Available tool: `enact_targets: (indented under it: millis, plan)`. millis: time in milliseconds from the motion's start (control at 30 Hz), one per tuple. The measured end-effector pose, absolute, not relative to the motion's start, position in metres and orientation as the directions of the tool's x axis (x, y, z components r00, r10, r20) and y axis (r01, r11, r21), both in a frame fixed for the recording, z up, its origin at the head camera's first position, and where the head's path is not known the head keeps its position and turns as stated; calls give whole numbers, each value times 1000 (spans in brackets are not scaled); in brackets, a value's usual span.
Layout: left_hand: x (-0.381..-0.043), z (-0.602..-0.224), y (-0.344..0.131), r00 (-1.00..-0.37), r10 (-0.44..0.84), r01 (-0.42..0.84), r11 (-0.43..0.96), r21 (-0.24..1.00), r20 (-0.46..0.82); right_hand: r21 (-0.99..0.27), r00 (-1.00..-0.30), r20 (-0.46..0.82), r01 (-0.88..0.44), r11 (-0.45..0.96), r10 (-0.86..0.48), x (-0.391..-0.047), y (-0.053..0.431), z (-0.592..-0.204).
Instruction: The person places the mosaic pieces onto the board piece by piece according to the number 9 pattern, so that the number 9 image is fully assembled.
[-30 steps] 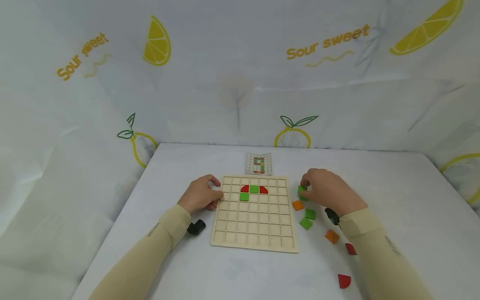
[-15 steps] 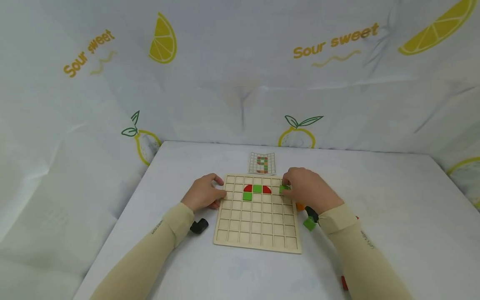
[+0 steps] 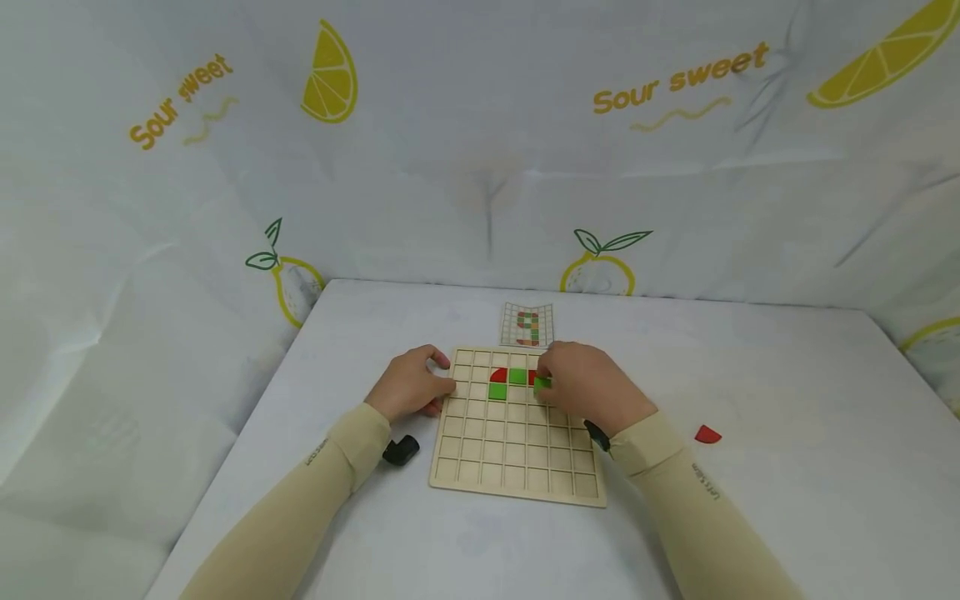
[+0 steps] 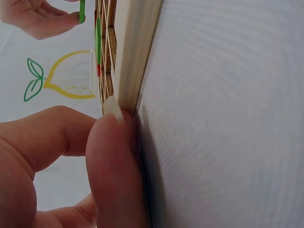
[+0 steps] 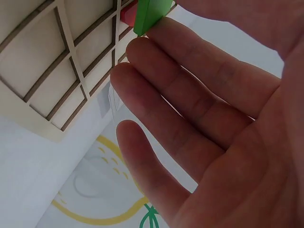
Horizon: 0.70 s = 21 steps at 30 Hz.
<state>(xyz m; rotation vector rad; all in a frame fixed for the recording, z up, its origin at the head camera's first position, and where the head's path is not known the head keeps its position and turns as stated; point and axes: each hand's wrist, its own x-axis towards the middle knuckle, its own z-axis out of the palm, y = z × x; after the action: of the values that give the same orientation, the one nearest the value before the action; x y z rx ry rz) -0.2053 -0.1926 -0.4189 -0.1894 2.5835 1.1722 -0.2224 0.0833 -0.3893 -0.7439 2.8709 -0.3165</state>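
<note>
My left hand (image 3: 408, 383) is at the left edge of a wooden grid board (image 3: 517, 458); in the left wrist view its thumb (image 4: 114, 166) rests against the board's side. With thumb and fingertips my right hand (image 3: 592, 383) pinches a green square tile (image 5: 152, 14) over the board's upper right, in front of a red quarter-round tile (image 3: 532, 377) that is partly hidden. Further left on the grid lie another red quarter-round tile (image 3: 499, 376) and two green square tiles, one in the top row (image 3: 517, 377) and one below (image 3: 497, 391).
Behind the board lies a small pattern card (image 3: 527, 325) printed with coloured cells. A loose red quarter-round tile (image 3: 708, 435) is on the white table (image 3: 810, 383), right of my right sleeve. The right arm covers part of the table beside the board.
My right hand has picked up a green tile right of the board and carried it left over the grid. The left hand stays at the board's edge.
</note>
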Motion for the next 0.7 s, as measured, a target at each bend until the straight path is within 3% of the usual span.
enact_targets:
  millis: [700]
  plan:
    - [-207,-422,-194,-949,19,-227,652,723,-315,-178,-833,-59,-534,827,-551,-218,76,-395]
